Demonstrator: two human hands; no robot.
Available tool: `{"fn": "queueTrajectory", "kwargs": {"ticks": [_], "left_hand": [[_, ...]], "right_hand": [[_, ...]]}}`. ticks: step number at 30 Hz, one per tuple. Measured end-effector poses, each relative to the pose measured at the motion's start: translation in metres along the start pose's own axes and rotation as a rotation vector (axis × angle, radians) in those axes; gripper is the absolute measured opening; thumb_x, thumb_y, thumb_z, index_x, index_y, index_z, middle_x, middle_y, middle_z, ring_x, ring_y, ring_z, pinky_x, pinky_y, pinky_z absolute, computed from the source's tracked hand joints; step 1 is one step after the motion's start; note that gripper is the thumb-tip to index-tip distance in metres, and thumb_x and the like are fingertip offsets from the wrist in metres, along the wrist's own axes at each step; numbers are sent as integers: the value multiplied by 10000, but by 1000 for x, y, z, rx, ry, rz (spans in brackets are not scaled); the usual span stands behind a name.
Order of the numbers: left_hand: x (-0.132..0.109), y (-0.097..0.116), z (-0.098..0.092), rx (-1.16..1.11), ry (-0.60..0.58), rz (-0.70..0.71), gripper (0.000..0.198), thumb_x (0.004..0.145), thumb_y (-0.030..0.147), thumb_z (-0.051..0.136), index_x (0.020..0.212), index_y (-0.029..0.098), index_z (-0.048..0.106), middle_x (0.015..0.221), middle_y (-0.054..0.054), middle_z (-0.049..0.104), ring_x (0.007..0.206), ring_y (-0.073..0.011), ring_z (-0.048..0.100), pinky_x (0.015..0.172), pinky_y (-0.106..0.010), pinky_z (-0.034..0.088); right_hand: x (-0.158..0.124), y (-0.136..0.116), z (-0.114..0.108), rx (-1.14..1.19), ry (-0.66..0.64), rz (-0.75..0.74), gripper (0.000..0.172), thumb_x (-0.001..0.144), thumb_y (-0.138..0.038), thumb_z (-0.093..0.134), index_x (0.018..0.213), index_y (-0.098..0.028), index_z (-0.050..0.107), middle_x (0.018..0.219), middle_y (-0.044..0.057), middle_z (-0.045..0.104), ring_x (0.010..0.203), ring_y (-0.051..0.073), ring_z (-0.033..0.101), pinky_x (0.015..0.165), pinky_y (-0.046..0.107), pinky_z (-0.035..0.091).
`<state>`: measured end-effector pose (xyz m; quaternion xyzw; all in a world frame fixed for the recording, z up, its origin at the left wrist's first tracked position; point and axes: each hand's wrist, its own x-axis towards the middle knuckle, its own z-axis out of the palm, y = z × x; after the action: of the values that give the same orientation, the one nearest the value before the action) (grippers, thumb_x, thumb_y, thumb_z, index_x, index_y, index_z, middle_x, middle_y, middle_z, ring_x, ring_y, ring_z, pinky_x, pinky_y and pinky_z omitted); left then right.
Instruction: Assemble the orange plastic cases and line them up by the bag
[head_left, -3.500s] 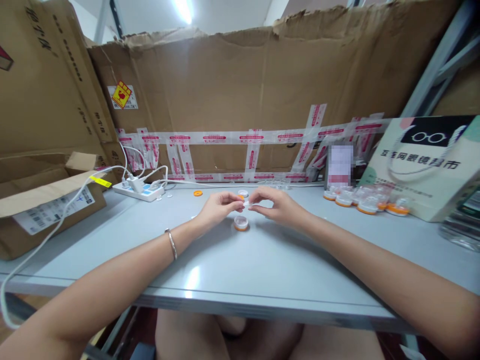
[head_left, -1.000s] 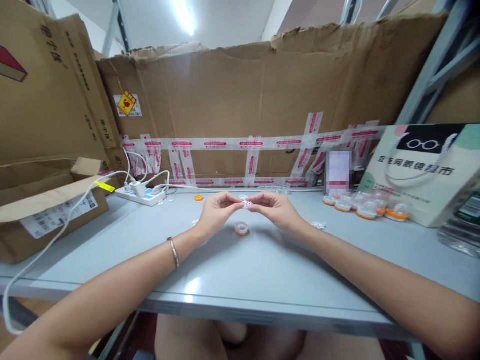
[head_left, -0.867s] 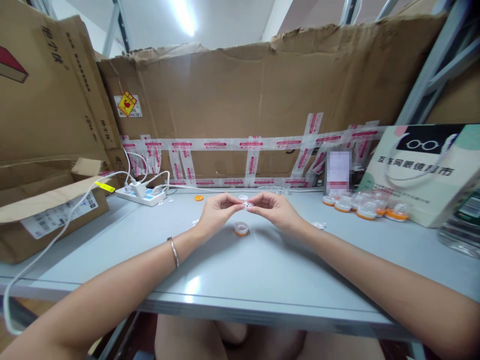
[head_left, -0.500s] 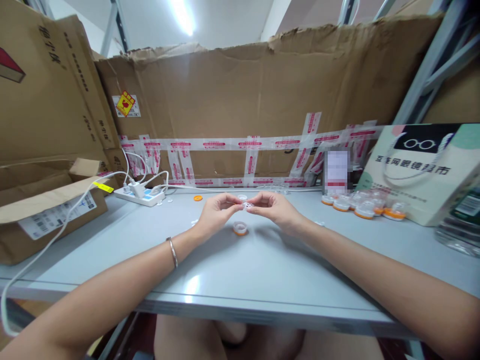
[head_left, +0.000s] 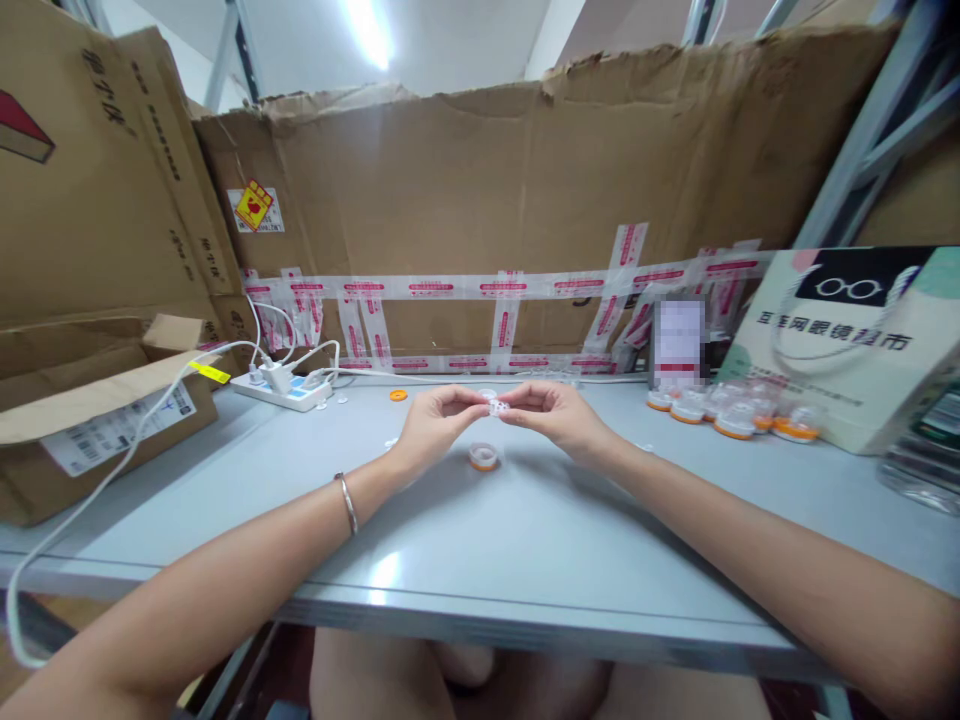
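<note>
My left hand [head_left: 435, 424] and my right hand [head_left: 559, 417] meet above the grey table [head_left: 480, 540], fingertips pinched together on a small white perforated plastic piece [head_left: 496, 407]. Both hands are closed in a pinch on it. Just below them a small round orange-based cap [head_left: 483, 457] sits on the table. A silver bangle is on my left wrist. A loose orange ring [head_left: 397, 395] lies further back to the left.
A row of several orange-based clear caps [head_left: 731, 412] stands at the back right beside a printed paper bag [head_left: 847, 335]. A white power strip [head_left: 279, 389] with cables lies back left, next to an open cardboard box [head_left: 82, 400]. Taped cardboard walls the rear.
Both hands stay pinched on the small white piece with only slight finger shifts; 3.5 s ago they held it a little lower. The view has shifted slightly.
</note>
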<state>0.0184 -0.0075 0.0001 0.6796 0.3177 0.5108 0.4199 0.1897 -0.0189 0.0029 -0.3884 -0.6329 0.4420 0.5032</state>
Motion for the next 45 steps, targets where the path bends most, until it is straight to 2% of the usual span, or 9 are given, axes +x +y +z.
{"fn": "queueTrajectory", "kwargs": {"ticks": [8,14,19,24,27,30,34,40,45], "left_hand": [[-3,0,-2,176,-47,121,191,697,294,632,769,117,628,807,-69,672,760,-156,628,753,-283,499],[-6,5,-1,219,-61,174,180,713,276,618,808,123,609,873,-70,662,783,-141,620,768,-277,492],[-5,4,-1,206,-82,165,182,717,274,613,808,117,598,859,-74,650,791,-142,613,771,-283,486],[1,1,-4,246,-103,108,234,728,324,596,834,116,596,857,-71,643,807,-150,602,782,-288,465],[6,0,-13,354,-222,17,330,753,419,538,894,126,596,922,-76,632,850,-163,580,777,-290,445],[9,1,-24,539,-432,-86,450,680,506,580,963,156,585,1000,-69,597,899,-183,542,759,-286,425],[6,2,-29,677,-632,-101,510,587,534,642,932,165,573,898,-42,579,792,-162,522,651,-251,403],[2,1,-21,693,-619,-45,422,651,524,584,856,156,560,790,-13,551,693,-128,485,575,-221,367],[2,-1,-20,696,-596,-21,399,653,520,582,793,149,546,738,-3,530,654,-116,464,550,-211,350]], "right_hand": [[1,0,0,36,-9,31,236,507,-248,753,645,-161,582,808,24,689,799,161,637,832,361,463],[-2,-8,-1,-23,-15,47,241,510,-223,746,661,-159,570,740,2,666,729,135,621,781,337,468],[-1,-8,0,-65,-32,36,257,539,-225,734,732,-158,577,711,-10,646,708,124,611,751,315,469],[0,-4,-5,-72,-51,-4,257,608,-286,695,800,-156,584,814,31,663,789,146,615,791,324,459],[1,-6,-10,-173,-52,-47,262,658,-319,653,860,-157,615,871,54,666,833,168,612,814,341,449],[1,-5,-11,-316,-60,-116,217,698,-289,607,877,-175,649,955,68,645,862,179,603,814,344,449],[0,4,-2,-374,-133,-169,193,708,-212,571,874,-180,662,988,70,640,906,179,595,834,335,448],[-2,13,7,-345,-176,-125,155,687,-219,593,824,-154,623,840,51,669,791,169,620,766,332,481],[-3,15,8,-353,-180,-114,122,685,-225,598,787,-160,614,811,42,672,770,165,627,754,327,485]]}}
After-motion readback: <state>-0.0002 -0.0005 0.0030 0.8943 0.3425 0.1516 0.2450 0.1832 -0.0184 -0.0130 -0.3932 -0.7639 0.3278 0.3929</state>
